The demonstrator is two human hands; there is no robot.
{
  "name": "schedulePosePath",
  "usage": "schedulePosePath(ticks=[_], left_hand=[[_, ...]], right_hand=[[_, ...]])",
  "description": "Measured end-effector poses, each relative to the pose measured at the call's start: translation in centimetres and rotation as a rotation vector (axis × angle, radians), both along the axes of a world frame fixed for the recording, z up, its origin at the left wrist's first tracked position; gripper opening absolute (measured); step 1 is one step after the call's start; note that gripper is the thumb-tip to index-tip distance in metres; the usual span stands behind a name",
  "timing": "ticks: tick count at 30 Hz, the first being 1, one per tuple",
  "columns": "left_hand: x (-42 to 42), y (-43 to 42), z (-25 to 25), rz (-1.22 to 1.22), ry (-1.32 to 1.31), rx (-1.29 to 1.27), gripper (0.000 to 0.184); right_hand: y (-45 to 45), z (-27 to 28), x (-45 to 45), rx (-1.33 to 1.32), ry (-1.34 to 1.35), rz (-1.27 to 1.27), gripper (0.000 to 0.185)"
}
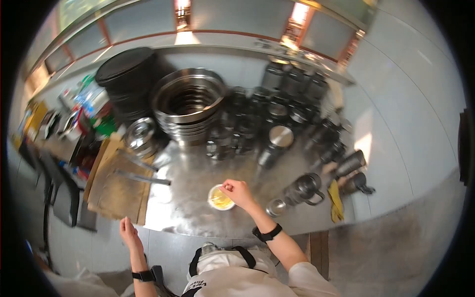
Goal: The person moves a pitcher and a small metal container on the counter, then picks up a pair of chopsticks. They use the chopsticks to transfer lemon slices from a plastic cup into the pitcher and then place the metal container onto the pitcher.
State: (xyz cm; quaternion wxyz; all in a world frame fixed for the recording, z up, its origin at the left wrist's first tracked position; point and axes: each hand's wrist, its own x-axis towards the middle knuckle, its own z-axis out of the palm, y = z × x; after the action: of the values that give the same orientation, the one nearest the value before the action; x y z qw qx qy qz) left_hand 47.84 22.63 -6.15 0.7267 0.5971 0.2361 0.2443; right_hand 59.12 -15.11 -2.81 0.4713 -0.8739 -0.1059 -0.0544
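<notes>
My right hand is over a small white bowl on the metal table. Its fingers are pinched together at the bowl's upper rim; what they hold, if anything, is too small to make out. Inside the bowl lie thin yellow strips. My left hand is raised in front of the table's near edge, apart from the bowl, by the corner of a brown board. Its fingers are drawn together, and nothing shows in them. Black bands circle both wrists.
A stack of steel basins stands at the back beside a black round case. Several dark jars fill the back right. A glass jug, a small glass and a yellow cloth are right. Metal bars lie left.
</notes>
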Motion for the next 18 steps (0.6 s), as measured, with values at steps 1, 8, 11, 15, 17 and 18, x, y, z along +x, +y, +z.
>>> schedulePosePath(ticks=[1,8,11,15,17,18], left_hand=[[1.1,-0.9,-1.1,-0.078,0.016,-0.082,0.016],[5.2,-10.2,-0.6,-0.608,0.200,0.094,0.074],[5.7,-11.1,-0.5,-0.653,0.224,0.121,0.078],[6.5,-10.5,-3.1,-0.705,0.217,0.056,0.080],[6.9,-11.2,-4.7,-0.737,0.213,0.060,0.079],[7.1,-11.6,-5.8,-0.733,0.204,0.076,0.079]], right_hand=[[-1.8,0.1,-0.1,0.002,-0.009,-0.053,0.016],[-9.7,-2.9,-2.1,-0.197,-0.188,-0.081,0.048],[-11.4,-1.2,-3.0,-0.151,-0.030,-0.154,0.045],[-13.5,-1.2,-2.7,-0.172,-0.187,-0.157,0.042],[-12.9,-1.1,-3.0,-0.236,-0.022,-0.125,0.042],[-12.6,-2.0,-2.9,-0.243,0.041,-0.100,0.043]])
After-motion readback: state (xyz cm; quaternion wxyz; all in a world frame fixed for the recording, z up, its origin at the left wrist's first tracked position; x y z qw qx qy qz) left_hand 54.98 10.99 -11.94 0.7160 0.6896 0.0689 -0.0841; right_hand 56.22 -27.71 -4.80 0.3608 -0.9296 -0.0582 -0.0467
